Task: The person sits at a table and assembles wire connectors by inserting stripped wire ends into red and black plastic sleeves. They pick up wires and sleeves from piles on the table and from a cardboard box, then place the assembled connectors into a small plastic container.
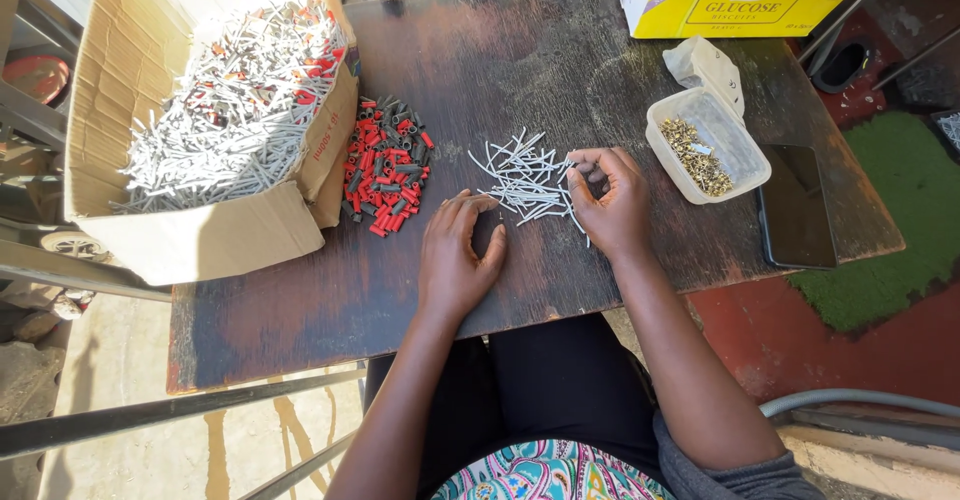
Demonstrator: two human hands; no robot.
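My left hand (458,250) lies flat on the dark wooden table (330,300), fingers spread and pointing at a loose pile of thin grey plastic rods (522,178). It holds nothing that I can see. My right hand (608,198) rests at the pile's right edge with its fingers curled, pinching one or two of the grey rods. To the left of the pile lies a heap of short red and dark grey caps (385,165).
A big cardboard box (200,230) full of grey rods stands at the table's left. A clear plastic tub (752,165) of small brass pieces sits on the right, beside a black phone (797,205). A yellow carton (730,5) is at the far right corner.
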